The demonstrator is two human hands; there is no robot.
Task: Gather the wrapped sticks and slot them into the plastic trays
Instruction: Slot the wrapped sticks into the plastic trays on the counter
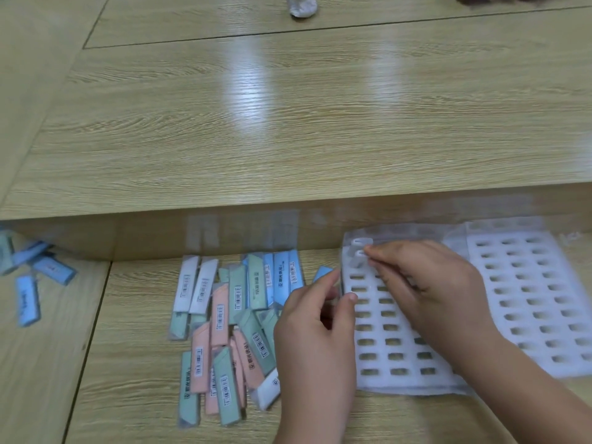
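Right hand (426, 283): forearm enters from 5 o'clock and crosses the near tray (384, 357) on a diagonal, palm down, knuckles up. My fingertips (375, 253) are bunched together, pointing toward 9 o'clock, and pinch the end of a white stick (361, 253) seated in a slot at the tray's 11 o'clock corner. A second white stick (362, 241) sits in the slot just beyond it, toward 12.

Left hand (315, 318): comes up from 6 o'clock with its back toward me and stands at the near tray's 9 o'clock edge. The thumb lies against that edge, the forefinger is raised toward 1 o'clock, and the other fingers are curled. The picture is blurred here, so I cannot tell whether this hand holds anything.

The pile of wrapped sticks (230, 331) lies on the table (288, 123) at 9 o'clock of my left hand and runs partly behind it: green, pink, blue and white, overlapping, with barcodes showing.

The far tray (528, 299) lies at 3 o'clock of the near tray with their edges meeting. Which one is on top is unclear.

Some loose blue sticks (28, 274) lie at the view's 9 o'clock edge, well apart from the pile. A crumpled white wad (302, 6) sits at 12 o'clock.
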